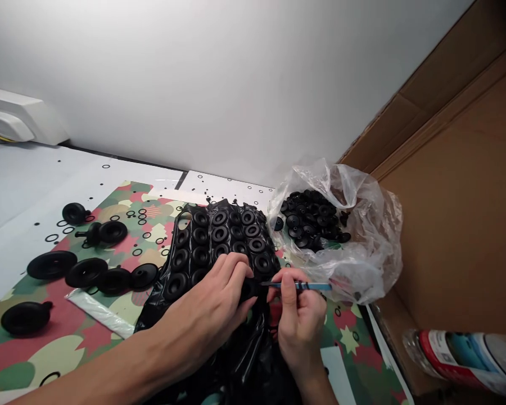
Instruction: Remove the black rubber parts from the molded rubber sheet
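A black glossy tray [219, 236] with rows of black rubber rings in its pockets lies on a patterned mat [67, 332]. My left hand [213, 306] rests on the tray's near part, fingers curled and pinching a small black rubber part [249, 288]. My right hand [297, 315] is closed on a thin blue tool [303, 286] that lies level, its metal tip touching that part. A clear plastic bag [354, 247] holding several black rubber rings sits just right of the tray.
Several larger black rubber caps [86, 271] and small thin O-rings lie on the mat at left. A cardboard box wall [459, 197] rises at right. A plastic bottle [464, 354] lies at lower right. A white device [8, 121] stands at far left.
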Motion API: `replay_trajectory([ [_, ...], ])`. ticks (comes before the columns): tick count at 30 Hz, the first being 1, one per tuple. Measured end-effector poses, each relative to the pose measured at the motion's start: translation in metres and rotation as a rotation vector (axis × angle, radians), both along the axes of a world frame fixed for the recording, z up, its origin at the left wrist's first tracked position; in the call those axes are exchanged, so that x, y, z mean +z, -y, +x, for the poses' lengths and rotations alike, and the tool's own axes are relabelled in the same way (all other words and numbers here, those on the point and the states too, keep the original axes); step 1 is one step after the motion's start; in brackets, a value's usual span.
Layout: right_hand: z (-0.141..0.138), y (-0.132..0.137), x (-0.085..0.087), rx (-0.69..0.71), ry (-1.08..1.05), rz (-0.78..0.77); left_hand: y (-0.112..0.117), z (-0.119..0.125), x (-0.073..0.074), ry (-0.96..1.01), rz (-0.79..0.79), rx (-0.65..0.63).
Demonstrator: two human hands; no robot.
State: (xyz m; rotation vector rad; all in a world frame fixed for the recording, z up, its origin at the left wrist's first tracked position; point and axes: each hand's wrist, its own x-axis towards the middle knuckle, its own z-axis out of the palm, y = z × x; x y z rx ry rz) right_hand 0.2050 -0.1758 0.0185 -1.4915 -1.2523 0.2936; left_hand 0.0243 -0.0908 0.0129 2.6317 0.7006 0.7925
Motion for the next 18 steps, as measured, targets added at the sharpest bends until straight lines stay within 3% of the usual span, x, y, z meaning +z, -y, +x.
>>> replay_trajectory([
  [3, -0.005, 0.000, 0.001, 0.003, 0.232, 0.125, -0.001, 0.001, 0.000, -0.057, 0.100, 0.013],
  [7, -0.009, -0.002, -0.003, 0.045, 0.380, 0.197, -0.003, 0.002, -0.002, -0.110, 0.128, 0.022],
  [12, -0.013, -0.004, -0.010, 0.076, 0.464, 0.202, -0.004, 0.000, -0.007, -0.109, 0.016, 0.030],
  [18, -0.013, -0.007, -0.014, 0.015, 0.516, 0.240, -0.004, -0.003, 0.004, -0.001, -0.166, -0.006],
])
